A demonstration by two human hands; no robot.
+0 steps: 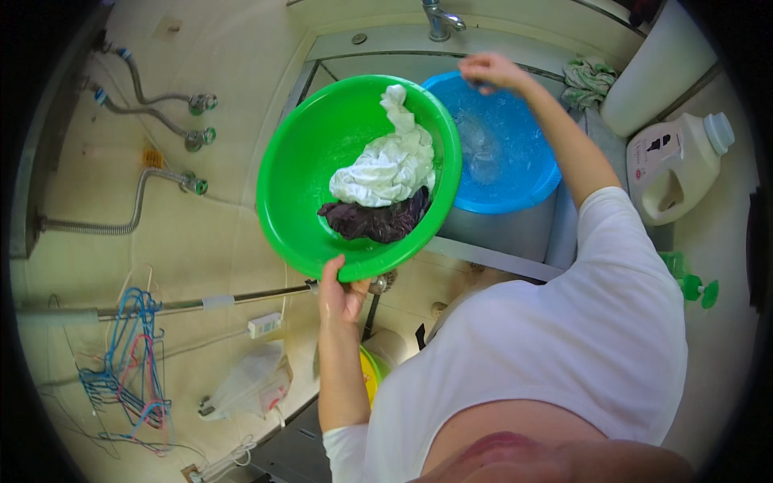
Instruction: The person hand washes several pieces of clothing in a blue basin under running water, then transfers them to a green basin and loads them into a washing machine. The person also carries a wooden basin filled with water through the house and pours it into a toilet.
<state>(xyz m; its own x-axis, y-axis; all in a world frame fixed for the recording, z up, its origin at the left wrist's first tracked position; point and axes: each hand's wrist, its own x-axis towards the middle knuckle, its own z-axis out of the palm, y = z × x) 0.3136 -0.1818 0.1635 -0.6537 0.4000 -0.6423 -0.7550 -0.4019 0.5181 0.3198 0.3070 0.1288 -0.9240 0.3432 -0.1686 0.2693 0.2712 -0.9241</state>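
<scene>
My left hand (343,297) grips the near rim of a green plastic basin (290,175), thumb over the edge and fingers beneath. Inside the tilted basin a wet, twisted white cloth (386,166) lies against a dark purple cloth (377,218). My right hand (492,71) is above the far rim of a blue plastic basin (513,139); it is blurred, and whether its curled fingers hold anything cannot be told. Rippling water (483,151) fills part of the blue basin, which sits in a grey sink (501,232). The green basin overlaps the blue one's left edge.
A chrome faucet (444,21) stands behind the sink. To the right are a bunched cloth (589,78), a white detergent jug (670,163) and a green pump bottle (691,284). Hangers (130,362) hang from a metal rail (253,296) at left, near a plastic bag (253,377).
</scene>
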